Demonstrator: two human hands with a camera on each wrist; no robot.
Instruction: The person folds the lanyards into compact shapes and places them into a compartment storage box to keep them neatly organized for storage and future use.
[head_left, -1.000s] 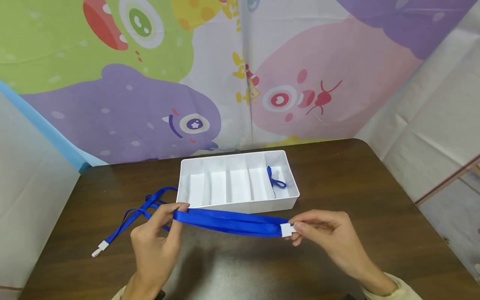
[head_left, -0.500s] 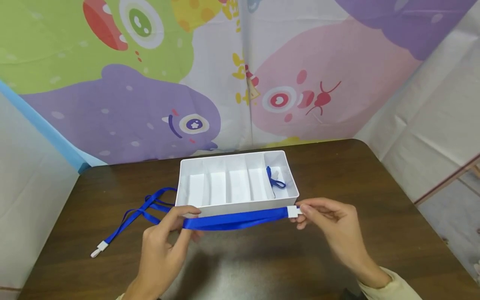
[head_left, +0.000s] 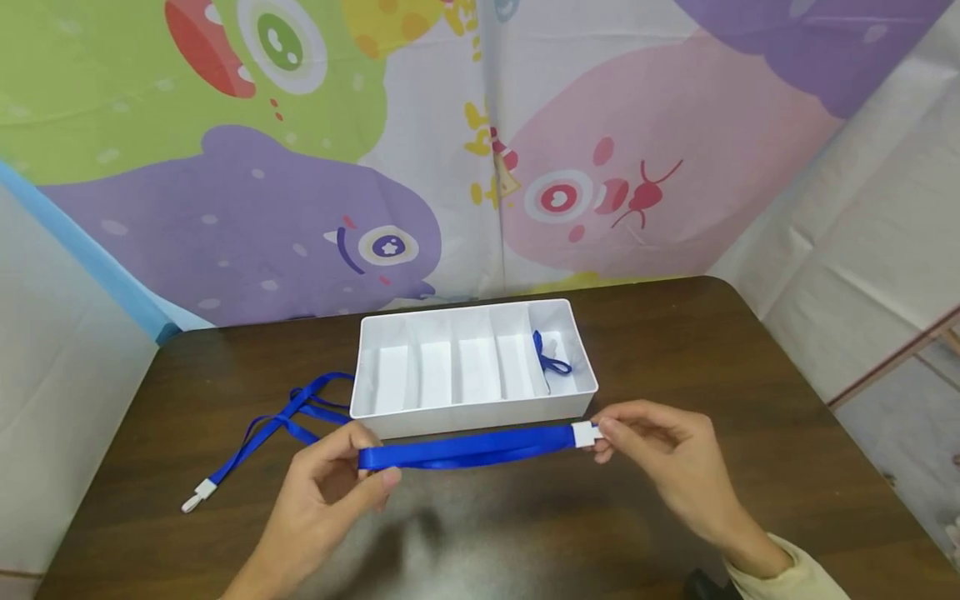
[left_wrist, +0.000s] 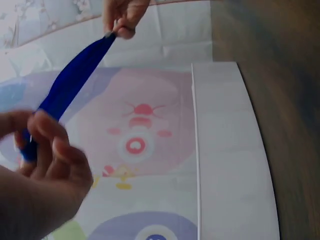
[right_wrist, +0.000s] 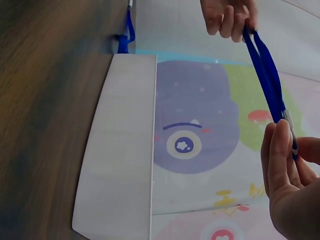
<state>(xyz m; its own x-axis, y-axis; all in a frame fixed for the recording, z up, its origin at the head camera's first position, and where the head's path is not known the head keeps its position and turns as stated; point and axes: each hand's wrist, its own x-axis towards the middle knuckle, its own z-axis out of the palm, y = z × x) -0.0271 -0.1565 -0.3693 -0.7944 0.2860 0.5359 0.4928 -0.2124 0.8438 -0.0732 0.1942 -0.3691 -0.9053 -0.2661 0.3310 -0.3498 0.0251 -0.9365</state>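
Note:
A blue lanyard [head_left: 472, 447], folded into strands, stretches between both hands just in front of the white divided box. My left hand [head_left: 322, 492] holds its looped end, fingers curled round the ribbon; in the left wrist view that hand [left_wrist: 50, 170] partly hides the loop. At the other end my right hand [head_left: 667, 467] pinches the lanyard by its white clip [head_left: 585, 433], between thumb and fingers. A second blue lanyard [head_left: 281, 418] lies loosely on the table left of the box, its white clip [head_left: 199, 495] toward the front left.
The white box [head_left: 472, 414] has several compartments. In its rightmost one lies a tied blue lanyard [head_left: 551, 364]. Behind the brown table [head_left: 675, 350] hangs a cartoon-print cloth [head_left: 420, 167], and pale sheets [head_left: 847, 233] stand at the sides.
The held lanyard first rose and shifted right, then dipped slightly. My left hand's thumb has moved away from the upper fingers, lower along the loop. The right hand keeps its pinch on the clip.

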